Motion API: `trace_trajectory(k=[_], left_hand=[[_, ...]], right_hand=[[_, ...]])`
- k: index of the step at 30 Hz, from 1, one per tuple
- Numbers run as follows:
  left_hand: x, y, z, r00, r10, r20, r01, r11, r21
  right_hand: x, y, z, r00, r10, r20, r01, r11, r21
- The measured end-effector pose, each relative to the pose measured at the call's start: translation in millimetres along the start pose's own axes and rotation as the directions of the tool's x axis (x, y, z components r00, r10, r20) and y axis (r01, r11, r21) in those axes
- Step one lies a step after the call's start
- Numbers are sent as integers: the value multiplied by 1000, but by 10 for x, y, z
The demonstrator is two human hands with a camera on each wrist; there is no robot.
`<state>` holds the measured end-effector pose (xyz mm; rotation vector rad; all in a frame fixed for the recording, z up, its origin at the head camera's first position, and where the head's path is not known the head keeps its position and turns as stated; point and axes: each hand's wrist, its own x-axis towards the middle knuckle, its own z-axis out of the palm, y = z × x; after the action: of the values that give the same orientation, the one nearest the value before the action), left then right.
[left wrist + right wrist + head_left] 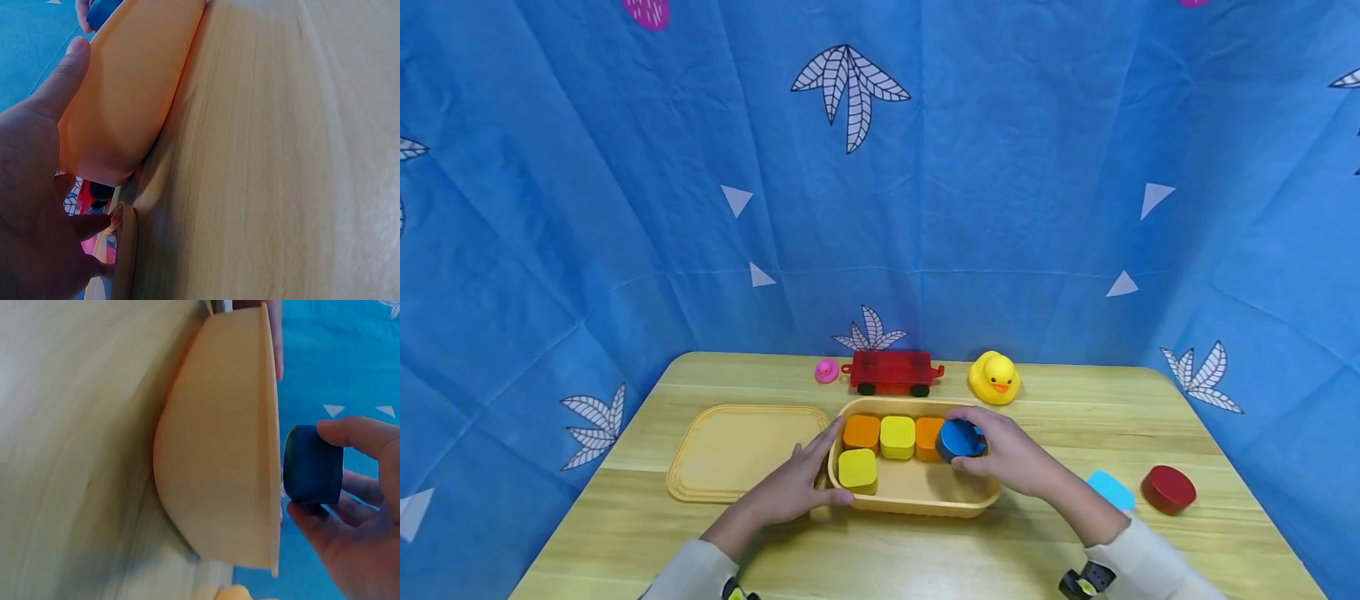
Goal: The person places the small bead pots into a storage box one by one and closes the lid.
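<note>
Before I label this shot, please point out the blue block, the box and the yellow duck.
Blue block (312, 467): right wrist view, side.
Box (219, 444): right wrist view, outer wall.
Yellow duck (996, 376): head view, its head.

Blue leaf-print cloth (1037, 167) is walling in a wooden table (1075, 400) at what is looking like a makeshift recording corner.
A yellow toy duck (994, 377) and a red toy wagon (891, 372) are lining the far edge; a wrist device (1088, 581) is showing at one cuff (1150, 562). The cloth is hiding whether this is a home or studio.

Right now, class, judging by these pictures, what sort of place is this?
Probably a play or filming corner: a leaf-printed blue fabric backdrop hangs behind a pale wood-grained table bearing a round yellow toy duck.
</note>
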<state>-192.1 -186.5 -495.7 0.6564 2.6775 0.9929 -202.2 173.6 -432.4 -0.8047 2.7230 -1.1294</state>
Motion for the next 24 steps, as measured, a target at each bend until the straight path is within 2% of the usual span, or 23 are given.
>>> trace_trajectory(k=[6, 14, 24], left_hand=[[2, -1, -8, 1000, -3, 4, 3, 1000, 5], [0, 15, -2, 1000, -11, 1, 11, 1000, 12], [2, 29, -1, 1000, -20, 6, 20, 1000, 10]], right_hand=[[73, -91, 150, 998, -66, 20, 67, 997, -38], [179, -210, 345, 998, -31, 62, 34, 998, -47], [311, -183, 592, 995, -79, 65, 84, 993, -80]])
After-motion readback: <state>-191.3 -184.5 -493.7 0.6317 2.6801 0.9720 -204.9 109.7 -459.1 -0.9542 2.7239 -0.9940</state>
